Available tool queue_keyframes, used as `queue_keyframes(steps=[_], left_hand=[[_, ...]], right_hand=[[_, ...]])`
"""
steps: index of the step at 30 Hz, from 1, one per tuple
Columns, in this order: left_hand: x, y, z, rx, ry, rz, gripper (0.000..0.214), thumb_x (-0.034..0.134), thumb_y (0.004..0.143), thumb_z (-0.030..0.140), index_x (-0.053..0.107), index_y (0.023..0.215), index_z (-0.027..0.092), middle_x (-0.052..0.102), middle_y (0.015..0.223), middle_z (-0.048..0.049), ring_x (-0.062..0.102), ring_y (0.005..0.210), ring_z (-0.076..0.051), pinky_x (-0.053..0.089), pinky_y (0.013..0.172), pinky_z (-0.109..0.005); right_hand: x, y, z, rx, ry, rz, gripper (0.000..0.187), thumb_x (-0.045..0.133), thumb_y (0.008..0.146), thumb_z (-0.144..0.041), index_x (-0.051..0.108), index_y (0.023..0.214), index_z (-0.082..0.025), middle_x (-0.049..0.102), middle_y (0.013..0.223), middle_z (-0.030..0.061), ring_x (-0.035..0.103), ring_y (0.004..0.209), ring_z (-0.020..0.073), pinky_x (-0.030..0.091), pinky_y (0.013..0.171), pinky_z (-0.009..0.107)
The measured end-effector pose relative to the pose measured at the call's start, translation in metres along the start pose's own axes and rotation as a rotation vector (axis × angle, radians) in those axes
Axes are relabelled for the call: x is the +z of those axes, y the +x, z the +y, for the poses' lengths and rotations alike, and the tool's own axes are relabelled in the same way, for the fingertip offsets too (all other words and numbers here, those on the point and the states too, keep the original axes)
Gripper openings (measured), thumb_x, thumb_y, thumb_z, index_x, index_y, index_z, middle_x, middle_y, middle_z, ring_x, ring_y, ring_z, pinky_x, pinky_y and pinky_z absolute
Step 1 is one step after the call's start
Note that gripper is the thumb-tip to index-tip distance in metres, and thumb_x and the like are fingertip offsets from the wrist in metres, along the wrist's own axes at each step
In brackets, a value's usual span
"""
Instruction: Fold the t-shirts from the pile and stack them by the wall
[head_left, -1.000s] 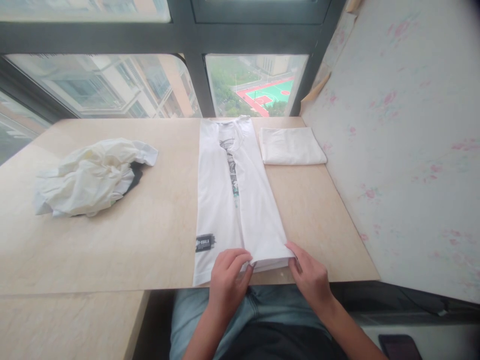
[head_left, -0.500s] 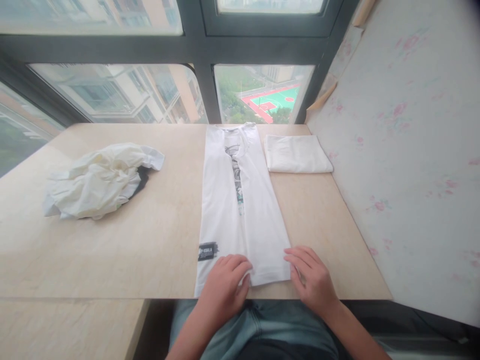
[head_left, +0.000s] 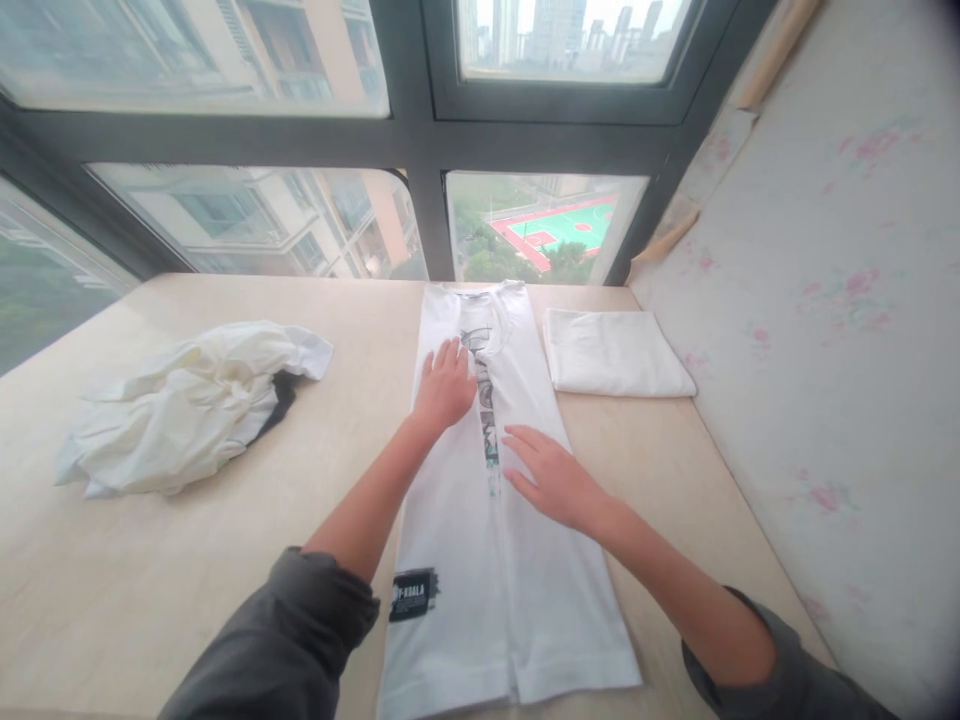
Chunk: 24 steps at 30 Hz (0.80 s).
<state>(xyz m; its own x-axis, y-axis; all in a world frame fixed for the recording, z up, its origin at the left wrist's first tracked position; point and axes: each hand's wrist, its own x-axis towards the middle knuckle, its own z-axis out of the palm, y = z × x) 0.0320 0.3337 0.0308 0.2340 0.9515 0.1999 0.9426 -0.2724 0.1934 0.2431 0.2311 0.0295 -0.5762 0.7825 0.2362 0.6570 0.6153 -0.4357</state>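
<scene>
A white T-shirt (head_left: 555, 590) lies lengthwise on the wooden tabletop, both sides folded inward so that a strip of its dark print shows down the middle. Its collar points at the window, and a black label patch sits near the lower left hem. My left hand (head_left: 446, 385) rests open, palm down, on the upper left part of the shirt by the collar. Lower and to the right, my right hand (head_left: 551, 475) is open over the right folded panel, fingers pointing left; whether it presses on the cloth I cannot tell.
A crumpled white garment (head_left: 187, 405) with a dark part lies at the left. Beside the collar, at the right, is a neatly folded white cloth (head_left: 619, 350). The tabletop (head_left: 300, 520) ends at a window (head_left: 525, 235) and a flowered wall (head_left: 817, 330).
Both hands have left the bottom hem and moved up the shirt toward the collar, fingers now spread flatter. The view has tilted upward. The shirt keeps its folded shape.
</scene>
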Motion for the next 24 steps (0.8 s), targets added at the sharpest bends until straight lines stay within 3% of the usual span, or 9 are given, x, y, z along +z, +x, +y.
queue_keyframes(steps=[4,9,14,17,20,24], left_hand=[[0.028,0.014,-0.027,-0.059,0.041,-0.023,0.059,0.039,0.098,0.041,0.038,0.15,0.014,0.039,0.155,-0.0177,0.029,0.147,-0.033,0.018,0.119,-0.057],[0.043,0.004,-0.036,-0.077,0.072,-0.041,0.063,0.032,0.099,0.05,0.036,0.152,0.015,0.031,0.16,-0.0151,0.025,0.148,-0.034,0.017,0.119,-0.058],[0.038,-0.01,-0.034,-0.09,0.112,-0.065,0.063,0.033,0.098,0.05,0.036,0.151,0.016,0.03,0.161,-0.0145,0.026,0.148,-0.034,0.021,0.117,-0.058],[0.027,-0.006,-0.033,-0.084,0.109,-0.073,0.06,0.038,0.097,0.052,0.045,0.145,0.017,0.04,0.156,-0.0152,0.035,0.143,-0.034,0.026,0.115,-0.059],[0.014,0.015,-0.037,-0.083,0.105,-0.033,0.052,0.038,0.097,0.051,0.053,0.135,0.019,0.049,0.148,-0.0152,0.042,0.137,-0.033,0.028,0.114,-0.058],[0.016,0.052,-0.051,-0.086,0.131,-0.016,0.055,0.036,0.098,0.048,0.045,0.144,0.019,0.035,0.158,-0.0146,0.028,0.146,-0.034,0.026,0.116,-0.057]], right_hand=[[0.005,0.031,0.016,0.014,0.001,-0.041,0.037,0.057,0.094,-0.028,0.06,0.128,-0.014,0.06,0.134,0.0153,0.054,0.127,0.0274,0.047,0.106,0.046],[0.0,0.068,0.038,0.122,0.122,-0.098,0.028,0.052,0.098,-0.034,0.066,0.116,-0.019,0.07,0.117,0.0078,0.064,0.11,0.0208,0.051,0.095,0.035],[-0.007,0.149,0.072,0.308,-0.048,-0.068,0.032,0.044,0.101,-0.035,0.064,0.118,-0.017,0.068,0.116,0.0089,0.064,0.103,0.0207,0.048,0.092,0.034],[-0.002,0.203,0.09,0.385,-0.192,-0.088,0.034,0.043,0.101,-0.036,0.06,0.123,-0.016,0.064,0.12,0.0118,0.061,0.109,0.0244,0.047,0.093,0.037],[0.008,0.245,0.105,0.423,-0.236,-0.094,0.034,0.046,0.099,-0.035,0.06,0.121,-0.012,0.062,0.121,0.0158,0.058,0.114,0.0292,0.046,0.095,0.041],[0.023,0.275,0.123,0.479,-0.246,-0.105,0.031,0.054,0.093,-0.028,0.061,0.118,-0.011,0.065,0.114,0.0183,0.062,0.108,0.0304,0.047,0.092,0.041]])
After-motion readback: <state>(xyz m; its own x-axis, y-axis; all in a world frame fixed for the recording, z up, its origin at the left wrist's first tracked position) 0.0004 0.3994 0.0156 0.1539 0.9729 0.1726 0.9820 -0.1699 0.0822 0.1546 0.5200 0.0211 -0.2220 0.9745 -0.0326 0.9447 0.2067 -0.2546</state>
